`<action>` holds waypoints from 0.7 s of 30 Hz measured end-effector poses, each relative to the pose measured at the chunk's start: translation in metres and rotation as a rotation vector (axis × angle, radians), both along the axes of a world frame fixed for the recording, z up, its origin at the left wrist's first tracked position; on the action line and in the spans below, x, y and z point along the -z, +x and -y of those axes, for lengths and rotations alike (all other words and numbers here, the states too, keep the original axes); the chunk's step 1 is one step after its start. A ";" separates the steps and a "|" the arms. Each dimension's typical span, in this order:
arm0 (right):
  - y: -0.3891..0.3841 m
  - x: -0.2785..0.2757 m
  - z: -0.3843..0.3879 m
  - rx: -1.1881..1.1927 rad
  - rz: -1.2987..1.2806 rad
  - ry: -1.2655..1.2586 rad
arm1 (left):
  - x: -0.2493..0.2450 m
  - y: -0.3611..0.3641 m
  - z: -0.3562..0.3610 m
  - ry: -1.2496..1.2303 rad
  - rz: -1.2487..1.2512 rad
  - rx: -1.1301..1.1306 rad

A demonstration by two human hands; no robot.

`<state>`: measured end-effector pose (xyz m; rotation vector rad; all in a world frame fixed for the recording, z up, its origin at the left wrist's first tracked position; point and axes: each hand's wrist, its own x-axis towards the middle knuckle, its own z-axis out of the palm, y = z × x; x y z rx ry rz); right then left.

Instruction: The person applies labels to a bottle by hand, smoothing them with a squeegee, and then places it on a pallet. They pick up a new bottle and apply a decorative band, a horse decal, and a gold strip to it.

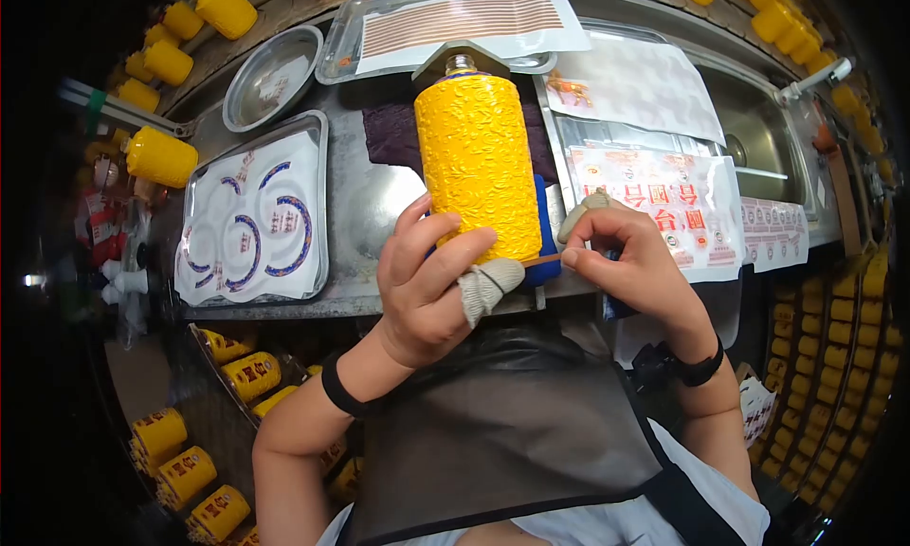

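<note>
A yellow embossed bottle (479, 157) lies on its side with its metallic neck away from me, over a blue pad (543, 228). My left hand (417, 295) grips its near end, fingers on the left side and the thumb, in a cloth finger cot (491, 288), at the base edge. A thin brown strip (543, 260) runs from that edge to my right hand (635, 262), which pinches the strip's right end. Another cloth cot (582, 214) covers a raised finger of the right hand. The strip's left end is hidden by the left thumb.
Left stands a tray (322, 214) with blue patterned curved decals on paper. Striped sheets (464, 27) lie behind the bottle, red-lettered decal sheets (654, 205) to the right. A round metal bowl (270, 81), a sink (749, 119) and many yellow bottles (227, 10) surround the bench.
</note>
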<state>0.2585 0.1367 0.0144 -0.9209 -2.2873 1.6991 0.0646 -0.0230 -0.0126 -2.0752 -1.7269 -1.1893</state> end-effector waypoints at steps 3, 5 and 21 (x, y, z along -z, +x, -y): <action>-0.002 -0.001 0.000 -0.004 -0.056 0.020 | 0.013 -0.002 0.009 0.048 0.240 -0.069; -0.004 -0.003 -0.001 -0.024 -0.063 0.034 | 0.024 0.005 0.017 0.025 0.489 -0.205; -0.006 0.005 0.001 -0.059 -0.088 0.014 | 0.027 0.003 0.019 0.012 0.462 -0.122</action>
